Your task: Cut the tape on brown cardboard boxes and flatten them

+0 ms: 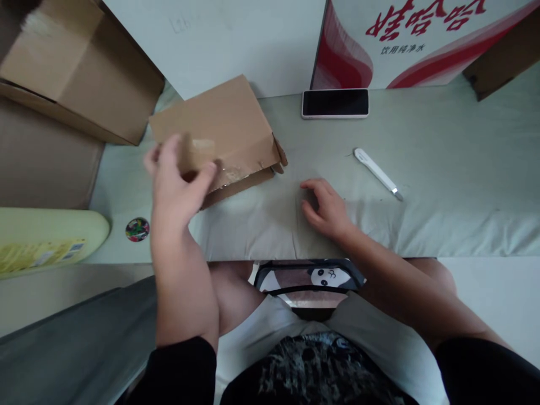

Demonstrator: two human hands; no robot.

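A flat brown cardboard box lies at an angle on the pale green cloth, its taped edge toward me and loose flaps at its right corner. My left hand is over the box's near left end, thumb and fingers apart; slight blur hides whether the fingers press on it. My right hand rests on the cloth near the front edge, fingers loosely bent, thumb apart, holding nothing. To its right is a white utility knife with its metal tip pointing toward me.
A phone lies at the back, before a white carton with red print. Large cardboard boxes stand at the left. A yellow-green bottle and a round colourful sticker are near the front left.
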